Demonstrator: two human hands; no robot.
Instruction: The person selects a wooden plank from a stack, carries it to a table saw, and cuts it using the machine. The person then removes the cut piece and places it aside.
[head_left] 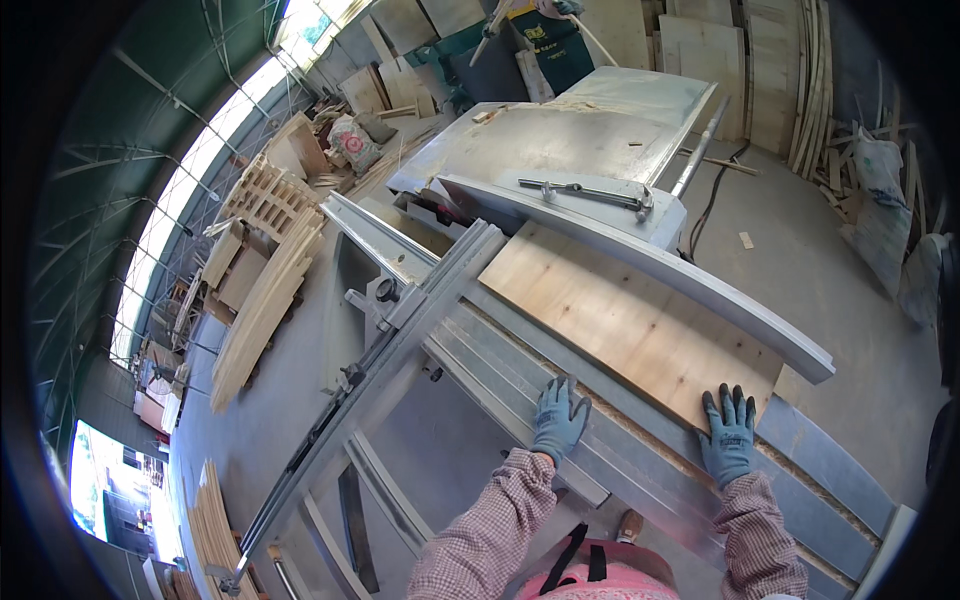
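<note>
A pale plywood board (628, 322) lies flat on the slatted metal bed (600, 455) of a large panel saw, its far long edge along a grey metal fence (690, 287). My right hand (730, 438), in a blue glove with dark fingertips, rests with fingers spread at the board's near right corner, fingertips on the wood. In a matching glove, my left hand (560, 420) lies open on the metal slats, left of the board's near edge and apart from it. Neither hand grips anything. What lies under my palms is hidden.
A slotted crosscut rail (400, 345) with clamps and knobs crosses the bed's left end. Beyond the fence stands the wide saw table (540, 140). Stacked timber (265, 310) lies on the left floor. Another person's hand (566, 7) shows at the top; sheets (705, 75) lean behind.
</note>
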